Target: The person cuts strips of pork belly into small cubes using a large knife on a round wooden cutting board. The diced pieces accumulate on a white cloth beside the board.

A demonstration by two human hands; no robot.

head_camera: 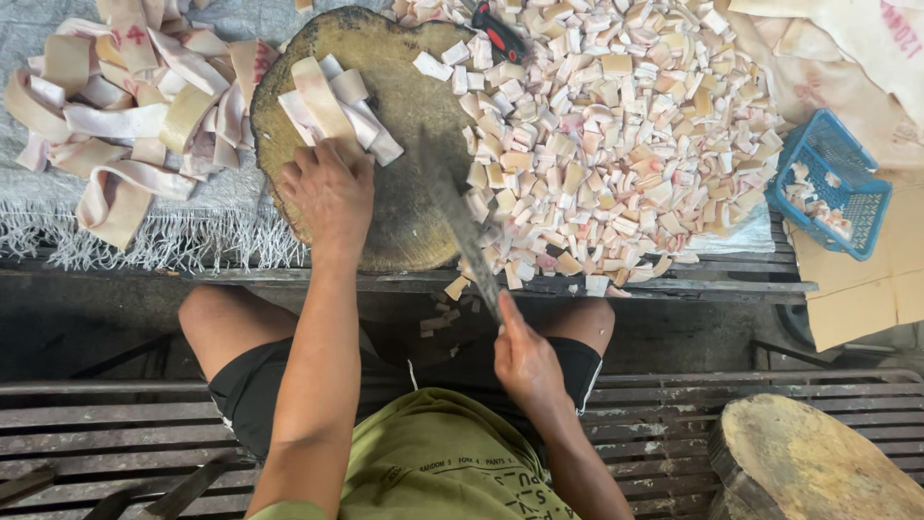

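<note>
My left hand [329, 193] presses down on the near ends of a few long pale strips [337, 106] lying on a round wooden chopping block [409, 217]. My right hand [525, 361] grips the handle of a long knife [460, 217], whose blurred blade reaches up across the right side of the block, just right of the strips. A large heap of small pale cut pieces [606, 135] spreads to the right of the block. A pile of uncut long strips [125, 106] lies to its left.
A blue plastic basket [833, 183] with a few pieces stands at the right on cardboard. A red-and-black handled tool [499, 34] lies on the heap. A second wooden block [808, 462] sits lower right on a slatted bench. A woven mat [221, 217] covers the table's left.
</note>
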